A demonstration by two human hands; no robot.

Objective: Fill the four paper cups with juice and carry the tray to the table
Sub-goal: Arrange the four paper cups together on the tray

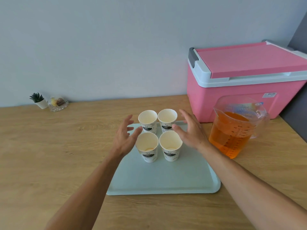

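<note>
Several white paper cups with a black logo stand in a square on the far half of a pale blue tray (159,178): back left cup (147,119), back right cup (167,118), front left cup (147,146), front right cup (170,146). The front left cup shows a thin orange trace at its bottom; the others look empty. My left hand (124,136) hovers open just left of the cups. My right hand (189,130) hovers open just right of them. Neither hand holds anything. A clear measuring jug (232,128) about half full of orange juice stands to the right of the tray.
A pink cooler box (245,80) with its lid down stands behind the jug at the back right. At the back left by the wall are a small potted plant (39,100) and a glass dish (58,103). Everything rests on a wooden counter (49,155).
</note>
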